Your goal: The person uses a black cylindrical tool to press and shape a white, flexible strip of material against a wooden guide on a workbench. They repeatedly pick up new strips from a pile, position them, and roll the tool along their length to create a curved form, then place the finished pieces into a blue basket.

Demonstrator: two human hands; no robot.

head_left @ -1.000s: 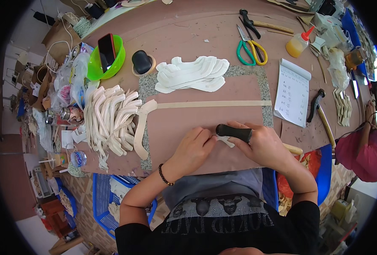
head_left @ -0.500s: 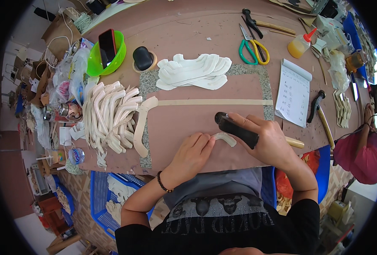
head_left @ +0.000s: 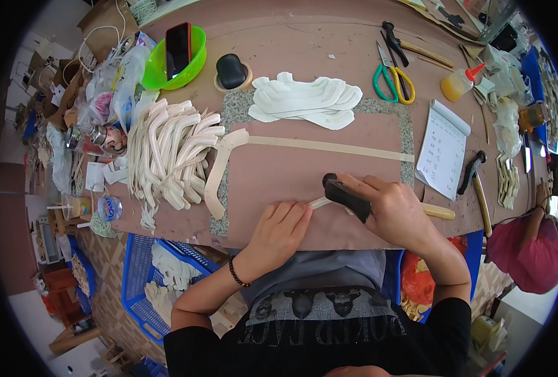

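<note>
The strip [head_left: 320,202] is cream, hammer head [head_left: 349,198] black, slab [head_left: 406,135] speckled grey.

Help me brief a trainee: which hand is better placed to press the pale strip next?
Probably the right hand: it holds the black tool, which partly covers the strip from above. The left hand, at the strip's left end without a tool, seems better placed to steady it.
</note>
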